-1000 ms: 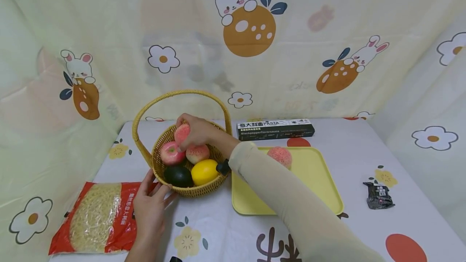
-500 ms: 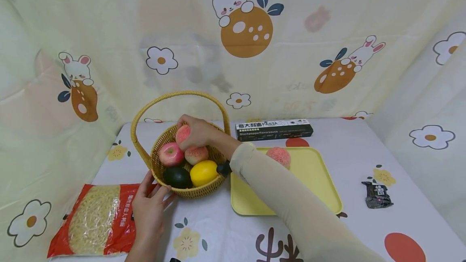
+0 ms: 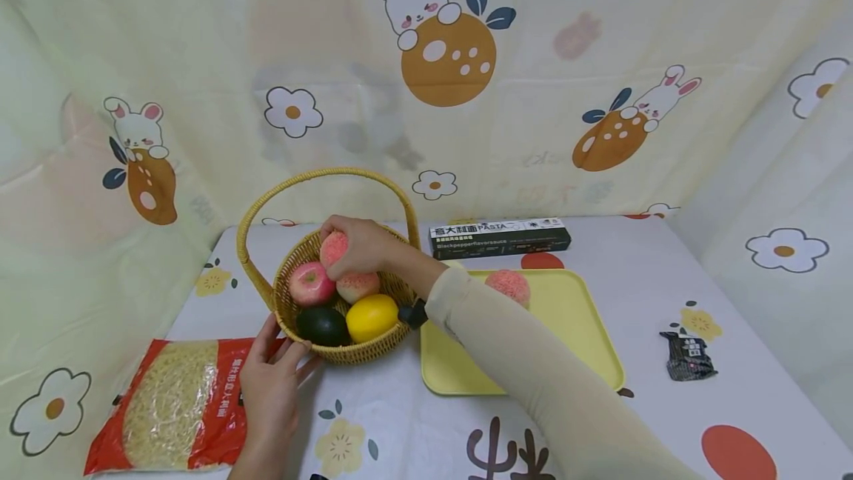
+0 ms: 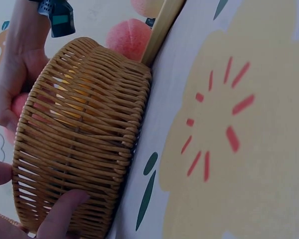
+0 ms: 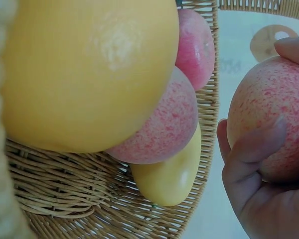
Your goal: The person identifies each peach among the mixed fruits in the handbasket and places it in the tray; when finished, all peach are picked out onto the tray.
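Note:
My right hand (image 3: 360,247) holds a peach (image 3: 333,249) over the back of the wicker basket (image 3: 360,353). In the right wrist view the thumb and fingers wrap around that speckled peach (image 5: 261,94). Inside the basket are a pink apple (image 3: 312,284), another peach (image 3: 358,286), a dark green avocado-like fruit (image 3: 323,326) and a yellow lemon (image 3: 372,318). A longer yellow fruit (image 5: 172,174) shows beneath them in the right wrist view. My left hand (image 3: 272,384) grips the basket's front left side, one finger pressing the woven wall (image 4: 84,124).
Right of the basket lies a yellow tray (image 3: 589,339) with a peach (image 3: 509,287) on it. A pasta box (image 3: 500,238) stands behind. A red pasta bag (image 3: 173,406) lies at the left, a small black packet (image 3: 689,356) at the right. The basket's tall handle (image 3: 326,172) arches overhead.
The head view has shifted slightly, so everything sits a little further left. The right hand keeps hold of the peach over the basket, almost still. The left hand stays on the basket.

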Demonstrator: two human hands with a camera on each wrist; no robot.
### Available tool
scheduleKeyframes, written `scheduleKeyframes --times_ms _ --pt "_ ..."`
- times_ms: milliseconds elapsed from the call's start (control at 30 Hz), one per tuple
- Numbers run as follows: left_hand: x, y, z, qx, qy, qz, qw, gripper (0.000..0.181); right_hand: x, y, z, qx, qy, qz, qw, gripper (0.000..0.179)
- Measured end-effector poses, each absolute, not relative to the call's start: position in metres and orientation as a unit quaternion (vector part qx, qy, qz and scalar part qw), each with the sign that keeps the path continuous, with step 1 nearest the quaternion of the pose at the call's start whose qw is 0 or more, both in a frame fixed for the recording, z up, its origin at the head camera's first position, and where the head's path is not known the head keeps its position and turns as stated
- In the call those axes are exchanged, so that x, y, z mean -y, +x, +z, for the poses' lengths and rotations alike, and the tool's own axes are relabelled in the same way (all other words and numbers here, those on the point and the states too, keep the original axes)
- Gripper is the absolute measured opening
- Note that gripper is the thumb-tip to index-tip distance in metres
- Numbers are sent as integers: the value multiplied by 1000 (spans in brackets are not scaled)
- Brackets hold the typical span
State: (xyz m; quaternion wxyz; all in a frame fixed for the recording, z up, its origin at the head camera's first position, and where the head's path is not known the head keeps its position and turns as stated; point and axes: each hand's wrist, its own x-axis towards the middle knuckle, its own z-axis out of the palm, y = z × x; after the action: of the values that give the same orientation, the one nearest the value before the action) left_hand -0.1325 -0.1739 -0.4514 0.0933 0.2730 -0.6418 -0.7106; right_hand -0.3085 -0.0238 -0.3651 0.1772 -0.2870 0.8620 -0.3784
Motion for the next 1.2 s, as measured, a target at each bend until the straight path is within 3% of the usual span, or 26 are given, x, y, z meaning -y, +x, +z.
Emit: scheduleKeyframes --times_ms 600,1200 --pt "173 -133 -450 647 279 -704 93 77 -4 -289 -352 -849 -328 -379 165 53" --pt "171 -133 -453 648 282 -701 98 76 -43 -270 -355 -860 -307 -381 143 57"
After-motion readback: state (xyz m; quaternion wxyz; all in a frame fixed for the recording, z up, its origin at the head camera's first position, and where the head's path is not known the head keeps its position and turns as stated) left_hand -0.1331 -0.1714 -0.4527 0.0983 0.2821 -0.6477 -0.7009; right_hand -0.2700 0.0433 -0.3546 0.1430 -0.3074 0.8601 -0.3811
